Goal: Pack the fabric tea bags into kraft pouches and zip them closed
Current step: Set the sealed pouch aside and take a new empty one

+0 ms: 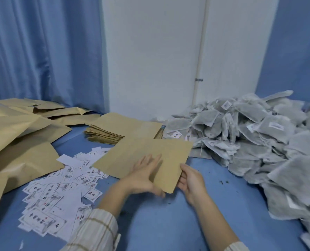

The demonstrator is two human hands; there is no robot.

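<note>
A flat kraft pouch (143,153) hovers just above the blue table in front of me. My left hand (147,175) lies on its near end with fingers stretched over the top face, thumb under the near corner. My right hand (189,180) pinches the pouch's right edge, thumb on top, fingers beneath. A stack of empty kraft pouches (118,129) sits just behind. A large heap of grey fabric tea bags (255,138) fills the right side of the table.
Filled or larger kraft bags (18,138) pile up at the left. White printed labels (60,192) lie scattered on the blue table (168,223) at the near left. A white wall and blue curtains stand behind. Dark tea crumbs dot the table near the heap.
</note>
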